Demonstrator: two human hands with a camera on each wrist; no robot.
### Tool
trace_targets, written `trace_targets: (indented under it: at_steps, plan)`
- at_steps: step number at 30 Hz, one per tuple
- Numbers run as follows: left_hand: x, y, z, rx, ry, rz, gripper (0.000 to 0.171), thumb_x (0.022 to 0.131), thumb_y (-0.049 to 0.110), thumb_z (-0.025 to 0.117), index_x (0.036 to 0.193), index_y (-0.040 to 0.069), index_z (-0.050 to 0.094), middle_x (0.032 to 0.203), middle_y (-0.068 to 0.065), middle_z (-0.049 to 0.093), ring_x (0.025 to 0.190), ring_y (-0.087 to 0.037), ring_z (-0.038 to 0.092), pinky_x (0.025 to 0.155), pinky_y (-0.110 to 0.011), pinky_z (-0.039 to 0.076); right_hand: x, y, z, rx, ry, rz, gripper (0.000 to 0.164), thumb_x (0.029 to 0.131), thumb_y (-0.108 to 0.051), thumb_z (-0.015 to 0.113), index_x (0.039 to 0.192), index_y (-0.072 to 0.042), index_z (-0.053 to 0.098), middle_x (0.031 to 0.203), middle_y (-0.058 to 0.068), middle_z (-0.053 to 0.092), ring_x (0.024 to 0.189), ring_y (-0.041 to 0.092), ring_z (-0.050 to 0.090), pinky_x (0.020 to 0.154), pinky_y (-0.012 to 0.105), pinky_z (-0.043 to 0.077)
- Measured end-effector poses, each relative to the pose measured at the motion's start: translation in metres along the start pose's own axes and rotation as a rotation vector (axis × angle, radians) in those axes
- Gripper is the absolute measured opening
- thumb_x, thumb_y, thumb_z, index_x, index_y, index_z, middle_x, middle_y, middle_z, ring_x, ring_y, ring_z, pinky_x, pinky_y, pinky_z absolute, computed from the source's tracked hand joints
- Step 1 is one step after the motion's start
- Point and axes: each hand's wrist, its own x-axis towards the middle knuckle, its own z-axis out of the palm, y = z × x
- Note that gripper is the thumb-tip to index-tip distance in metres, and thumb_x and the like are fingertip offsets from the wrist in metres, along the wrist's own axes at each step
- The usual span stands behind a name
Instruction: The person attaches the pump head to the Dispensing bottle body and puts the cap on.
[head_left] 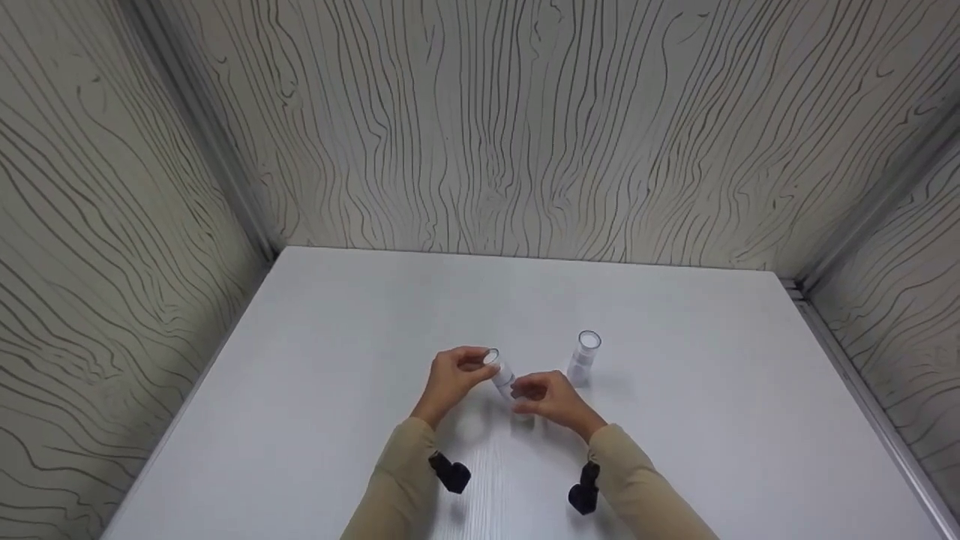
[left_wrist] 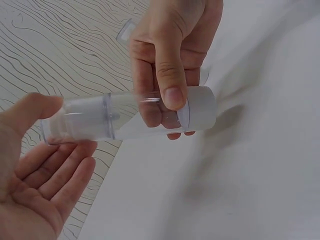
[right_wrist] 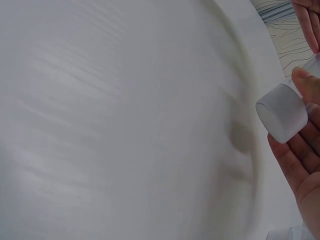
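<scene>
A clear cylindrical pump bottle (head_left: 503,377) with a frosted white base and a transparent cap is held tilted above the table between both hands. At its capped end, my left hand (head_left: 448,381) pinches the cap (left_wrist: 82,119) between thumb and fingers. My right hand (head_left: 553,397) grips the clear body near the base, thumb on one side and fingers on the other. From the right wrist view, the white base (right_wrist: 283,114) sticks out past the right fingers. A second similar bottle (head_left: 583,358) stands upright just behind the right hand.
The white table (head_left: 360,322) spreads around the hands, with wood-grain patterned panels (head_left: 510,135) behind it and at both sides. Black wrist cameras (head_left: 450,474) hang from the beige sleeves (head_left: 397,472).
</scene>
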Motion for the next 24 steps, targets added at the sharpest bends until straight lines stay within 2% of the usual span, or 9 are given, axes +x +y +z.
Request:
trace_targets:
  at_steps: [3, 6, 13, 21, 24]
  plan:
    - [0.001, 0.001, 0.001, 0.008, 0.011, -0.004, 0.039, 0.082, 0.022, 0.076, 0.114, 0.002, 0.068, 0.111, -0.016, 0.072, 0.100, -0.023, 0.071, 0.090, -0.034, 0.058, 0.001, -0.002, 0.000, 0.024, 0.001, 0.010, 0.034, 0.082, -0.011, 0.074, 0.110, 0.007, 0.067, 0.105, 0.027, 0.071, 0.099, 0.038, 0.069, 0.088, 0.037, 0.059]
    - [0.001, 0.001, 0.003, -0.002, 0.033, -0.007, 0.039, 0.082, 0.023, 0.076, 0.114, 0.002, 0.068, 0.111, -0.016, 0.072, 0.101, -0.023, 0.071, 0.091, -0.034, 0.058, 0.001, -0.003, 0.001, 0.046, 0.006, 0.018, 0.036, 0.082, -0.011, 0.073, 0.111, 0.008, 0.066, 0.107, 0.027, 0.070, 0.100, 0.040, 0.068, 0.088, 0.038, 0.058]
    - [-0.002, -0.005, 0.009, -0.061, 0.075, 0.017, 0.042, 0.085, 0.022, 0.073, 0.119, -0.001, 0.064, 0.115, -0.019, 0.069, 0.105, -0.024, 0.067, 0.093, -0.034, 0.056, 0.000, 0.001, 0.005, 0.095, 0.017, 0.037, 0.037, 0.082, -0.009, 0.073, 0.113, 0.011, 0.064, 0.109, 0.031, 0.068, 0.103, 0.042, 0.067, 0.087, 0.026, 0.058]
    - [-0.010, -0.019, 0.012, -0.064, 0.046, -0.005, 0.048, 0.086, 0.024, 0.072, 0.124, -0.002, 0.059, 0.116, -0.019, 0.069, 0.104, -0.025, 0.068, 0.090, -0.032, 0.057, 0.002, 0.007, 0.011, 0.098, 0.057, 0.055, 0.039, 0.082, -0.011, 0.073, 0.114, 0.010, 0.064, 0.109, 0.030, 0.068, 0.104, 0.041, 0.067, 0.085, 0.018, 0.056]
    - [-0.013, -0.026, 0.013, -0.061, 0.032, -0.007, 0.045, 0.087, 0.022, 0.071, 0.123, -0.002, 0.060, 0.115, -0.020, 0.069, 0.104, -0.026, 0.068, 0.089, -0.032, 0.057, 0.002, 0.007, 0.013, 0.101, 0.080, 0.066, 0.039, 0.082, -0.011, 0.074, 0.114, 0.009, 0.064, 0.109, 0.029, 0.069, 0.104, 0.041, 0.067, 0.086, 0.020, 0.056]
